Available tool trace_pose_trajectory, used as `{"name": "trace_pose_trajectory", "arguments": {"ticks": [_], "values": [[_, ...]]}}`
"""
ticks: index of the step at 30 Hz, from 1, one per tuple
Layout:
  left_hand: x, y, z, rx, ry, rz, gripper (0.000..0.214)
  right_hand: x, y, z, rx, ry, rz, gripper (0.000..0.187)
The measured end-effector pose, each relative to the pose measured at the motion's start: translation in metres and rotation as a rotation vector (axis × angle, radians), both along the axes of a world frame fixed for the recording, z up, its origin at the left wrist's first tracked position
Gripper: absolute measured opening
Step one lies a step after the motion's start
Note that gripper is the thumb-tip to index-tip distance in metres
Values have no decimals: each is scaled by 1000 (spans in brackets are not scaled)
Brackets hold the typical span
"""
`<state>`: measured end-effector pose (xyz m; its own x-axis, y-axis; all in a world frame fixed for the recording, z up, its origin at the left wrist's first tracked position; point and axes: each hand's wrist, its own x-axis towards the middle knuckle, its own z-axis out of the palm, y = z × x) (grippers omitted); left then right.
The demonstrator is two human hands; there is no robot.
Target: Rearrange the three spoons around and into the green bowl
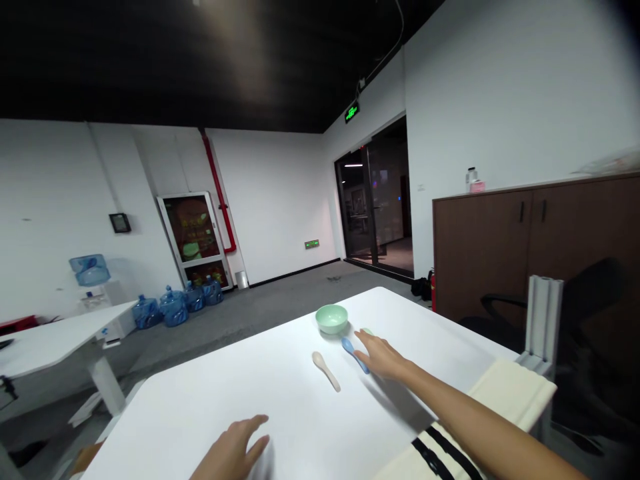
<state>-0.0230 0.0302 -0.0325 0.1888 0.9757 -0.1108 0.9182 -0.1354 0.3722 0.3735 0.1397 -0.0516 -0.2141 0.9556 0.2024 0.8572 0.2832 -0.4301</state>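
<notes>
On the white table (210,407) stands a pale green bowl (331,318). Just in front of it lie a beige spoon (326,370) and a blue spoon (353,352). My right hand (383,355) reaches forward, fingers stretched flat over the handle end of the blue spoon, beside a small pale green object (368,331) peeking out past the fingertips. My left hand (235,450) rests flat on the near part of the table, fingers spread, holding nothing.
A cream cloth with black stripes (493,407) lies at the table's right near corner beside a grey metal post (544,320). A black chair (585,313) and brown cabinets (530,240) stand to the right. Another white desk (55,337) and water jugs (173,305) are at the left.
</notes>
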Motion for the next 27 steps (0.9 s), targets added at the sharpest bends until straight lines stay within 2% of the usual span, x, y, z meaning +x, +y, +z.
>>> {"name": "trace_pose_trajectory", "arguments": {"ticks": [9,27], "values": [[0,-1,1,15,-9,9,59,2,0,0,-37,-4,13,64],[2,-4,4,-11,1,17,58,7,7,-7,-16,40,19,63]]}}
